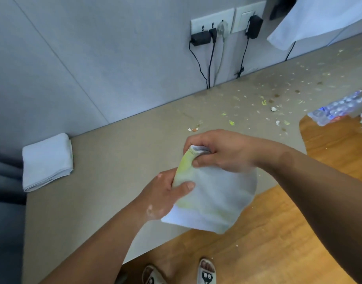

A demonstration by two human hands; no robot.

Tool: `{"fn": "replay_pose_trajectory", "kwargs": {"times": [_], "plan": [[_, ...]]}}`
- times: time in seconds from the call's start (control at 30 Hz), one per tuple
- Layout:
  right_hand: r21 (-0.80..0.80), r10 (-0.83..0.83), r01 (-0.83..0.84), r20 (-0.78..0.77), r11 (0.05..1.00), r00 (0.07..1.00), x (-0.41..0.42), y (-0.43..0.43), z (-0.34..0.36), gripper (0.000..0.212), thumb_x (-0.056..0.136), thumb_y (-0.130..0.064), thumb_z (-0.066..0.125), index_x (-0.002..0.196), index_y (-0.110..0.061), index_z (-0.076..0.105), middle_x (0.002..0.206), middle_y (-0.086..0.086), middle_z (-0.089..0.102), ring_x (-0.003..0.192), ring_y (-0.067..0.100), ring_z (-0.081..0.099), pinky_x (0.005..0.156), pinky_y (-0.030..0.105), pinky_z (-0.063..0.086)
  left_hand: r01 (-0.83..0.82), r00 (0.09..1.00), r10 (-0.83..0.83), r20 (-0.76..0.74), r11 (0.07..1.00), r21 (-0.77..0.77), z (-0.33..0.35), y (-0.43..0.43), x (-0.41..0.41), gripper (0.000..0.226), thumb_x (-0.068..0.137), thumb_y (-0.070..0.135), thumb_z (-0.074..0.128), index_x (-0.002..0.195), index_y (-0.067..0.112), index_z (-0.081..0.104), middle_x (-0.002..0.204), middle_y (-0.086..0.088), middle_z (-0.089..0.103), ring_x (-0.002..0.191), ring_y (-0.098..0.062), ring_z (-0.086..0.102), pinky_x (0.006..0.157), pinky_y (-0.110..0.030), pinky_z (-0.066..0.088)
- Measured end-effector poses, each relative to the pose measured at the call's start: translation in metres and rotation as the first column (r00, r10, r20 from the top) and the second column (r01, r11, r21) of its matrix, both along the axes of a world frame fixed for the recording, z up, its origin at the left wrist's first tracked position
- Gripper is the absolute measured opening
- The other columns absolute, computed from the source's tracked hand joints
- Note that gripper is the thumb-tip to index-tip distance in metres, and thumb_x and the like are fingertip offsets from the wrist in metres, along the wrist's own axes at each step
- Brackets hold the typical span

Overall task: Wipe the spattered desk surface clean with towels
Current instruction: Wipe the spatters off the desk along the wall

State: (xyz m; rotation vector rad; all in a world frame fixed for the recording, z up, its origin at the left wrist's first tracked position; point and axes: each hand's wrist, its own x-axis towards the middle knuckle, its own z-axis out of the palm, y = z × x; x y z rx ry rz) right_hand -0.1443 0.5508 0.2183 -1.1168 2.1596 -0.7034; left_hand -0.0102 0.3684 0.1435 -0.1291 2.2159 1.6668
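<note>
Both hands, left (165, 193) and right (221, 152), grip tight on the stained towel (215, 201).

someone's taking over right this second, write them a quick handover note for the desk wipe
Left hand: grips the lower left edge of the stained towel.
Right hand: pinches the same towel's top, bunched, above the desk.
Folded towel: looks clean, lies at the desk's left end by the wall.
Done: the desk's left and middle stretch looks free of marks; the held towel carries yellow-green smears.
Left: the spatter of flecks and crumbs on the right stretch is not yet wiped, and small bits lie just beyond the hands.
</note>
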Motion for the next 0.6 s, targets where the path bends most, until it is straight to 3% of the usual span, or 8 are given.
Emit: {"fn": "replay_pose_trajectory", "kwargs": {"times": [0.1,0.17,0.23,0.33,0.4,0.5,0.6], "plan": [[0.174,-0.015,0.021,-0.034,0.985,0.999,-0.026,-0.021,-0.028,0.041,0.081,-0.045,0.08,0.115,-0.036,0.06,0.103,-0.013,0.066,0.096,0.013,0.062,0.082,0.034,0.052,-0.212,0.972,0.175,0.154,0.939,0.272,-0.026,-0.016,-0.011,0.04,0.091,0.03,0.068,0.123,0.005,0.068,0.118,-0.021,0.073,0.108,-0.039,0.072,0.096,-0.053,0.057],[0.367,0.011,0.014,-0.066,0.93,0.998,-0.041,-0.031,-0.052,0.046,0.075,-0.039,0.087,0.112,-0.031,0.06,0.097,-0.013,0.063,0.093,0.016,0.059,0.071,0.028,0.047,-0.26,0.957,0.212,0.199,0.93,0.26,-0.049,-0.029,-0.018,0.042,0.09,0.03,0.069,0.125,0.006,0.068,0.12,-0.019,0.074,0.11,-0.039,0.071,0.098,-0.054,0.057],[0.436,0.03,0.043,-0.158,0.899,0.987,-0.05,-0.043,-0.076,0.029,0.079,-0.029,0.084,0.097,-0.025,0.062,0.084,-0.009,0.058,0.091,0.021,0.057,0.062,0.028,0.039,-0.262,0.955,0.234,0.184,0.953,0.149,-0.069,-0.039,-0.027,0.039,0.088,0.036,0.07,0.12,0.013,0.072,0.115,-0.011,0.077,0.108,-0.034,0.073,0.098,-0.051,0.057],[0.37,0.02,0.092,-0.288,0.924,0.957,-0.063,-0.061,-0.097,0.019,0.087,-0.023,0.073,0.088,-0.026,0.055,0.087,-0.003,0.058,0.095,0.024,0.053,0.072,0.032,0.039,-0.315,0.945,0.315,0.089,0.949,-0.015,-0.09,-0.055,-0.049,0.03,0.082,0.045,0.07,0.101,0.024,0.077,0.099,-0.006,0.079,0.092,-0.024,0.074,0.087,-0.043,0.057],[0.308,-0.009,0.122,-0.343,0.943,0.939,-0.072,-0.072,-0.094,0.018,0.091,-0.019,0.065,0.085,-0.027,0.049,0.084,-0.003,0.054,0.09,0.024,0.049,0.072,0.034,0.039,-0.352,0.935,0.354,0.023,0.934,-0.067,-0.101,-0.07,-0.068,0.032,0.075,0.05,0.072,0.093,0.025,0.077,0.095,-0.014,0.076,0.083,-0.021,0.066,0.083,-0.048,0.057],[0.251,-0.038,0.157,-0.424,0.955,0.905,-0.083,-0.085,-0.085,0.016,0.094,-0.018,0.058,0.087,-0.028,0.048,0.084,-0.001,0.054,0.089,0.027,0.051,0.068,0.035,0.037,-0.376,0.926,0.372,-0.055,0.924,-0.069,-0.109,-0.091,-0.097,0.033,0.071,0.052,0.071,0.093,0.026,0.073,0.098,-0.023,0.073,0.082,-0.021,0.061,0.087,-0.056,0.055],[0.219,-0.02,0.162,-0.537,0.962,0.844,-0.089,-0.09,-0.081,0.014,0.098,-0.021,0.055,0.091,-0.03,0.048,0.097,0.002,0.058,0.095,0.03,0.054,0.069,0.036,0.036,-0.382,0.924,0.374,-0.086,0.916,-0.12,-0.104,-0.103,-0.117,0.033,0.072,0.051,0.07,0.091,0.025,0.072,0.09,-0.014,0.072,0.08,-0.02,0.058,0.08,-0.045,0.053]]}}
